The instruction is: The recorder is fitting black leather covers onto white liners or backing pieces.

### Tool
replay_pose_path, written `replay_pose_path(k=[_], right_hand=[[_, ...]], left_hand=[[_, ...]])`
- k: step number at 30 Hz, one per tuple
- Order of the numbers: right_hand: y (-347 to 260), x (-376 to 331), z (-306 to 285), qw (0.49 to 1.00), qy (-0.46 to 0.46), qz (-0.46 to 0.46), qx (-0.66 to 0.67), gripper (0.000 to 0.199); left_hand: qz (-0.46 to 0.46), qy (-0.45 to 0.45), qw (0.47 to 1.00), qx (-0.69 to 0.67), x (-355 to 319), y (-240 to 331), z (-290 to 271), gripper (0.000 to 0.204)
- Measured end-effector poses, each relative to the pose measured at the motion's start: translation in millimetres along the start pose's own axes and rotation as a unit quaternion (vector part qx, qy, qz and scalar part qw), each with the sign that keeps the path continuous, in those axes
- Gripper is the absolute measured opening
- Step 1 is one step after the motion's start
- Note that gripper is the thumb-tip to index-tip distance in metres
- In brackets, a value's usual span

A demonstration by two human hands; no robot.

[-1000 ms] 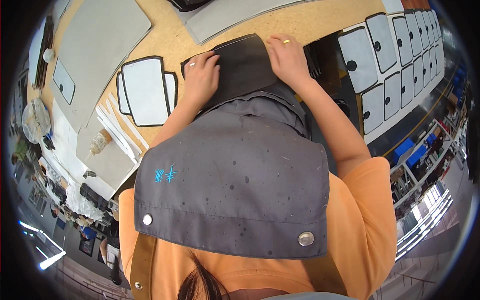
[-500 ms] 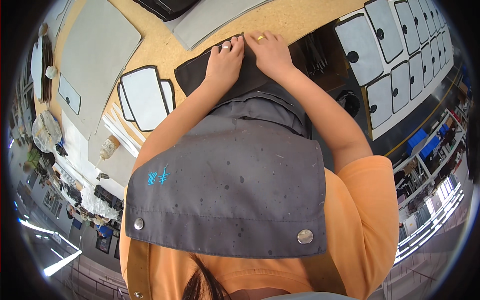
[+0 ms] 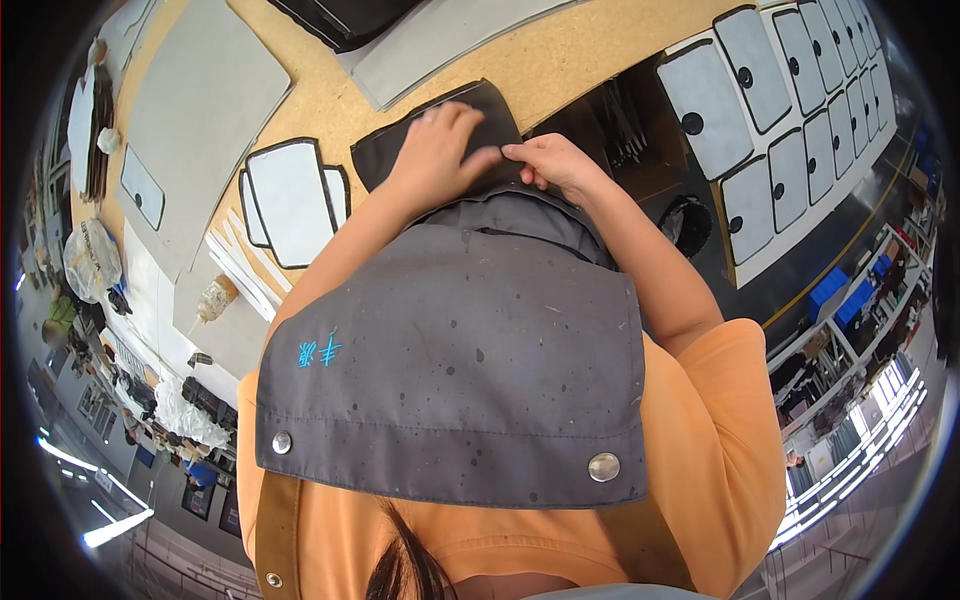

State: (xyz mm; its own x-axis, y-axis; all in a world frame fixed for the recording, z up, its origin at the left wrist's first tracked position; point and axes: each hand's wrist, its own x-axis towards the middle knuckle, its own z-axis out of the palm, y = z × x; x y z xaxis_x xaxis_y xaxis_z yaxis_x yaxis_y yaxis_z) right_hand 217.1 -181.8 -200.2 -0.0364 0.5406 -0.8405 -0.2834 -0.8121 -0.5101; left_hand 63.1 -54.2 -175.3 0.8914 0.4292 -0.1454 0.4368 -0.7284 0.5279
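Note:
A flat black panel (image 3: 494, 106), which looks like leather or fabric, lies at the near edge of the table, just beyond my grey apron (image 3: 450, 300). Over its middle is my left hand (image 3: 440, 150), slightly smeared by motion, with thumb and fingers apart. My right hand (image 3: 555, 165) is at the panel's near right edge, its thumb and index finger pinched on that edge and the other fingers curled. The near part of the panel is partly hidden by my hands and the apron.
White panels with black borders (image 3: 290, 200) are stacked to the left, beside white strips (image 3: 240, 270) and a bottle (image 3: 216, 297). Grey sheets (image 3: 215, 90) cover the far left. A white board at right carries rows of black-bordered panels (image 3: 705, 110). A black item (image 3: 345, 20) sits at the back.
Both hands have left the panel's far edge and come nearer to me. The left hand has slid back over the panel; the right now pinches its near right edge.

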Motion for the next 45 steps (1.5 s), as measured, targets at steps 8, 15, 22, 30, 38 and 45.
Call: replay_pose_path(k=[8, 15, 22, 30, 38, 45], right_hand=[[-98, -61, 35, 0.95, -0.03, -0.31, -0.034, 0.027], [-156, -82, 31, 0.82, 0.005, -0.55, -0.159, 0.022], [-175, -92, 56, 0.83, -0.051, -0.542, -0.121, 0.012], [-177, -92, 64, 0.818, -0.079, -0.567, -0.059, 0.005], [-182, -106, 77, 0.728, 0.002, -0.669, -0.151, 0.012], [-188, -106, 71, 0.75, -0.011, -0.633, -0.194, 0.01]], left_hand=[[-0.024, 0.185, 0.974, -0.131, -46, 25, -87, 0.025], [-0.05, 0.291, 0.858, -0.421, -83, 20, -150, 0.017], [-0.016, 0.328, 0.83, -0.451, -93, 16, -156, 0.016], [-0.005, 0.329, 0.814, -0.478, -89, 12, -156, 0.016], [0.016, 0.333, 0.778, -0.533, -83, 8, -156, 0.016], [-0.006, 0.314, 0.791, -0.525, -81, 4, -154, 0.017]])
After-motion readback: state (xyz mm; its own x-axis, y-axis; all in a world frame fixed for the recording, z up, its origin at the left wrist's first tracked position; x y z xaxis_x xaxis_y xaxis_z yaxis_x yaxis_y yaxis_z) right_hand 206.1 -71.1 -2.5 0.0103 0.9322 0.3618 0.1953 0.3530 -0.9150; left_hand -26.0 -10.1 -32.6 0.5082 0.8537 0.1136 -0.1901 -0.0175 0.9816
